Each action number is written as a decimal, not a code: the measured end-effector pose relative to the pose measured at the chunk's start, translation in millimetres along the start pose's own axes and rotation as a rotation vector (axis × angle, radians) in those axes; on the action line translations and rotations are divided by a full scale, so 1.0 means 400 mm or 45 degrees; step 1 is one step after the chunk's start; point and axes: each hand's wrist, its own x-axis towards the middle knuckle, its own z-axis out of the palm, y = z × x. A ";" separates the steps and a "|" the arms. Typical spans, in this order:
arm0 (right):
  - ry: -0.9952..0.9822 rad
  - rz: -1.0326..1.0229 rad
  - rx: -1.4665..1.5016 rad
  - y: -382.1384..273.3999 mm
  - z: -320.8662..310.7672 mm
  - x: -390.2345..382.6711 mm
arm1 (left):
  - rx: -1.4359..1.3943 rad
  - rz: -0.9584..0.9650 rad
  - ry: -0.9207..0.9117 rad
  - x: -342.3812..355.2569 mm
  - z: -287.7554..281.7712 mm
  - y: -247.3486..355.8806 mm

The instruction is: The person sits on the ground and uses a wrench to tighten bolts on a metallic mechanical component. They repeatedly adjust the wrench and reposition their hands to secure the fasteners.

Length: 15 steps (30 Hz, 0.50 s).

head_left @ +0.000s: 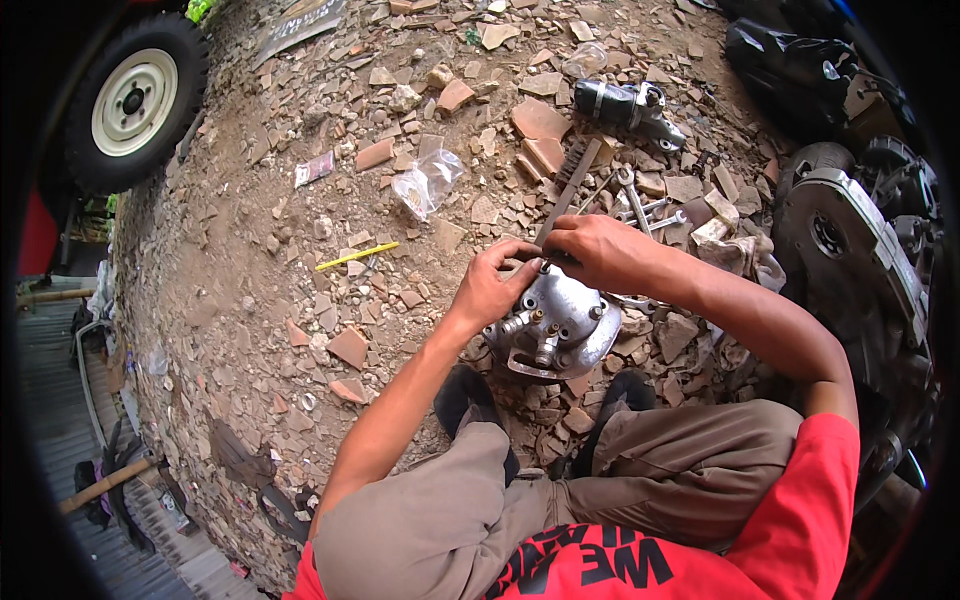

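Observation:
A silvery metal housing [572, 318] with bolts and stubby fittings sits on the rubble between my feet. My left hand [492, 280] is at its far left edge, fingers bent and thumb pressed in near a small dark fitting on top. Beside it my right hand [608, 252] is closed with its fingertips at the same spot. What the fingertips of either hand grip is hidden. Just beyond my hands lies a wire brush [573, 182], its handle end reaching toward my right hand. Several wrenches [634, 198] lie to its right.
A black and silver starter motor [630, 108] lies farther off. Large engine parts [850, 235] stand at the right, below a black plastic bag [785, 75]. A yellow stick [357, 256] and a clear plastic bag [428, 182] lie on broken tile. A vehicle wheel [135, 102] is far left.

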 end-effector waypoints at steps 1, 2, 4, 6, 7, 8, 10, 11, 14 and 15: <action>-0.011 -0.011 0.004 0.000 0.003 0.005 | -0.006 0.056 -0.032 -0.002 0.005 -0.010; -0.017 0.006 0.005 -0.007 0.004 0.006 | -0.075 -0.012 -0.045 -0.006 0.007 -0.001; -0.046 0.031 0.046 -0.002 0.012 0.009 | -0.136 -0.028 -0.067 -0.004 0.005 -0.010; -0.056 0.070 0.103 -0.001 0.016 0.013 | -0.229 -0.057 -0.076 -0.005 0.001 -0.028; -0.051 0.102 0.140 -0.003 0.019 0.013 | -0.294 -0.079 -0.078 -0.006 0.003 -0.038; -0.046 0.141 0.173 0.000 0.016 0.008 | -0.364 -0.097 -0.086 -0.002 0.007 -0.035; -0.053 0.073 0.173 0.014 0.017 0.001 | -0.419 -0.169 -0.093 -0.002 0.012 -0.029; -0.056 0.039 0.177 0.016 0.019 0.000 | -0.444 -0.209 -0.098 -0.005 0.011 -0.025; -0.067 0.021 0.188 0.018 0.010 0.000 | -0.350 -0.193 -0.135 -0.003 0.004 -0.038; -0.065 0.043 0.178 0.018 0.010 -0.003 | -0.344 -0.187 -0.133 0.000 0.006 -0.040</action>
